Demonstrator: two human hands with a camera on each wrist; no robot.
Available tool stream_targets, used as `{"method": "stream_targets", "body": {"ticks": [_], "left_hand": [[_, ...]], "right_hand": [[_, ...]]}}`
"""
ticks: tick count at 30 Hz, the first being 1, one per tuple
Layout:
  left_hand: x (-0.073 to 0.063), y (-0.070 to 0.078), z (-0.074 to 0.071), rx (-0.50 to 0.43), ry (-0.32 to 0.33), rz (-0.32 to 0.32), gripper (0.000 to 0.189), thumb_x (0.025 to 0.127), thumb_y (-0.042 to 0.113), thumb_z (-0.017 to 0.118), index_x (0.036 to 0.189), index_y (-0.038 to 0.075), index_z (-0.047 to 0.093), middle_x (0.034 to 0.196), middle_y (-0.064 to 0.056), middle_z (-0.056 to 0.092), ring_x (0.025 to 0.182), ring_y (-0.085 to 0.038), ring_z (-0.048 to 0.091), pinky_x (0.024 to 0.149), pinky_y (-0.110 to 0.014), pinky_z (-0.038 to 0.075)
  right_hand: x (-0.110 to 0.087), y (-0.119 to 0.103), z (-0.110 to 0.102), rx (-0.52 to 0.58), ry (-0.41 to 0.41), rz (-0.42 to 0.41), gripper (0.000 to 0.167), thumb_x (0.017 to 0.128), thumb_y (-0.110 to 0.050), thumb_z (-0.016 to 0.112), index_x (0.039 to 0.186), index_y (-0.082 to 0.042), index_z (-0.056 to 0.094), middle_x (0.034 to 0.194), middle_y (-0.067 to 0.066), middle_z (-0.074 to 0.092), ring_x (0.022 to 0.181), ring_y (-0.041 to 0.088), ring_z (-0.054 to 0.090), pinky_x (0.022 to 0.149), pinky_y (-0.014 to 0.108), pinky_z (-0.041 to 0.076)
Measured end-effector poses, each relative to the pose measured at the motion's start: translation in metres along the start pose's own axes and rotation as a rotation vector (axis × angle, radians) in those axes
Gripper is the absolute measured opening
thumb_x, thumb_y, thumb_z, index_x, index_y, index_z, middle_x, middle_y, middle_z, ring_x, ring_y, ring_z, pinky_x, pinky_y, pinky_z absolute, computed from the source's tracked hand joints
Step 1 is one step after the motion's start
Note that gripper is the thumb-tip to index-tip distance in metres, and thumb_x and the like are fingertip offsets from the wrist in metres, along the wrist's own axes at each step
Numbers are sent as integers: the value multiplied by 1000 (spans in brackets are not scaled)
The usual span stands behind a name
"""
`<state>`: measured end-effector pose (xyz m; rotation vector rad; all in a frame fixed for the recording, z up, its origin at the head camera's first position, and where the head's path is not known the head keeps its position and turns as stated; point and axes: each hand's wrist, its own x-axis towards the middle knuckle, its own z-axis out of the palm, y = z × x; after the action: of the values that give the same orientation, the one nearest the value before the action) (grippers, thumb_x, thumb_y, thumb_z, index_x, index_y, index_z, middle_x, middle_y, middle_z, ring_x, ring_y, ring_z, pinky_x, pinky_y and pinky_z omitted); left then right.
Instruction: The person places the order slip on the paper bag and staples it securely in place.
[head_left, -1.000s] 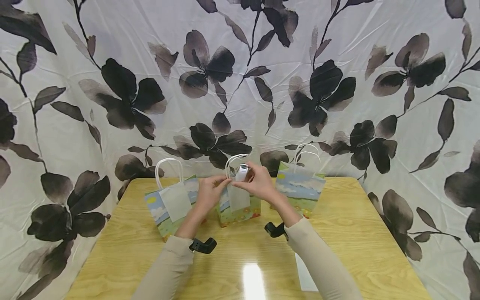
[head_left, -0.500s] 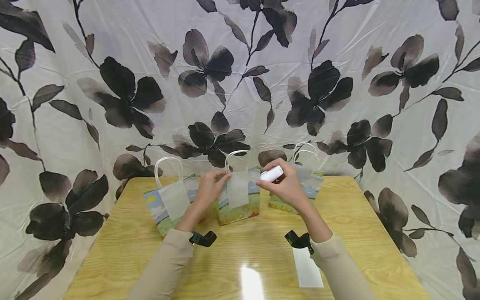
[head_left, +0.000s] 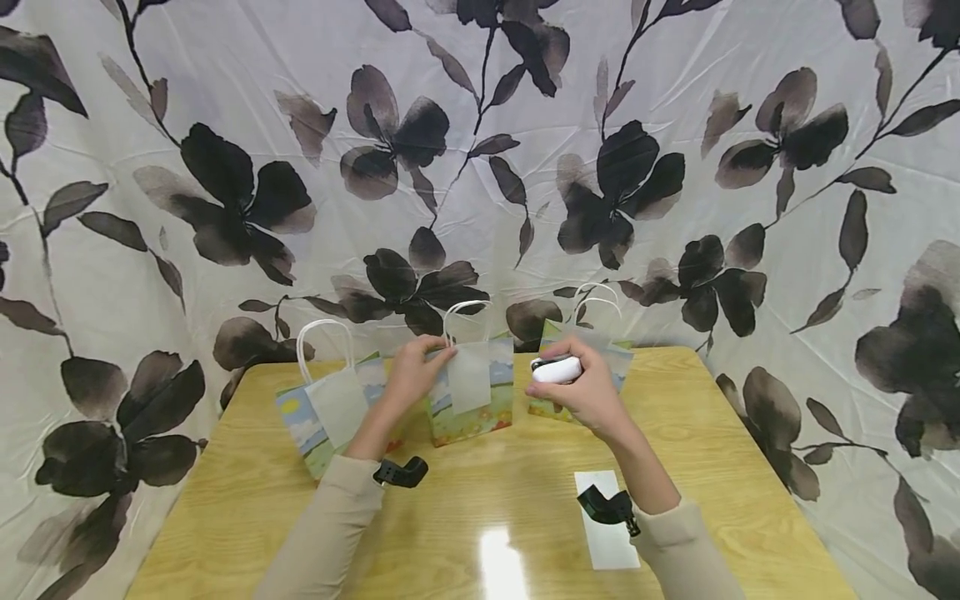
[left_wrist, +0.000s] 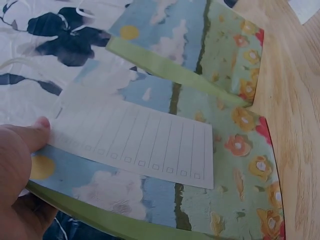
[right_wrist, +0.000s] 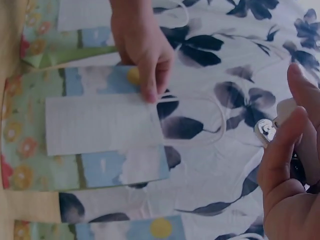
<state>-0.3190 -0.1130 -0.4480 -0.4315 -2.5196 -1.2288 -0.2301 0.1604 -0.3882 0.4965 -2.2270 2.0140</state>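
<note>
The left hand (head_left: 408,379) pinches the middle bag (head_left: 476,423) at its top; the right hand (head_left: 592,396) grips a small white tool (head_left: 557,370). A stray left-hand tug could tip the bag.

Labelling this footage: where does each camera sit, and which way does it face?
Head: on the head, looks forward and down at the table; left hand, right hand, sleeves show.
Left wrist: on that wrist, looks at the middle bag; left hand shows.
Right wrist: on that wrist, looks across at the middle bag; both hands show.
Both wrist views share the middle bag and left hand.
</note>
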Motion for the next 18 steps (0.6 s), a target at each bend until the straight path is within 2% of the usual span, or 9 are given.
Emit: {"method": "stream_targets", "body": {"ticks": [4, 7, 9, 12, 15, 18], "left_hand": [[0, 0, 1, -18, -2, -15, 27, 92, 22, 71, 107, 1, 72, 110, -14, 68, 106, -31, 62, 90, -45, 48], [1, 0, 2, -42, 10, -14, 27, 91, 22, 71, 110, 2, 71, 111, -13, 68, 108, -31, 61, 91, -45, 47], [1, -1, 2, -45, 14, -12, 29, 91, 22, 72, 111, 2, 70, 112, -13, 68, 108, -30, 61, 91, -45, 47], [0, -2, 1, -40, 13, -7, 27, 90, 21, 72, 109, 2, 71, 110, -13, 68, 105, -30, 62, 89, -45, 48], [0, -2, 0, -27, 10, -2, 24, 91, 20, 71, 107, 2, 72, 108, -14, 68, 103, -30, 63, 88, -45, 49], [-1, -3, 0, -15, 1, 2, 25, 92, 20, 70, 108, 2, 72, 109, -14, 68, 104, -30, 62, 88, -44, 49]], "right_hand": [[-10, 6, -7, 89, 63, 91, 31, 82, 5, 75, 106, 8, 57, 91, 17, 53, 53, 12, 46, 39, 22, 36], [-18, 5, -12, 166, 98, 121, 34, 85, 8, 70, 113, 11, 51, 89, 17, 50, 51, 9, 41, 41, 20, 32], [-22, 2, -15, 185, 107, 124, 40, 85, 9, 70, 118, 9, 49, 94, 18, 50, 53, 10, 42, 42, 21, 33], [-26, -1, -18, 144, 111, 117, 43, 84, 5, 72, 121, 5, 49, 100, 19, 52, 53, 12, 46, 44, 23, 38], [-28, -1, -22, 50, 137, 64, 37, 85, -3, 75, 116, 3, 55, 97, 19, 54, 52, 17, 49, 44, 25, 43], [-30, 2, -30, -165, 204, -57, 30, 82, -9, 79, 107, -1, 64, 95, 16, 60, 60, 20, 56, 49, 26, 48]]}}
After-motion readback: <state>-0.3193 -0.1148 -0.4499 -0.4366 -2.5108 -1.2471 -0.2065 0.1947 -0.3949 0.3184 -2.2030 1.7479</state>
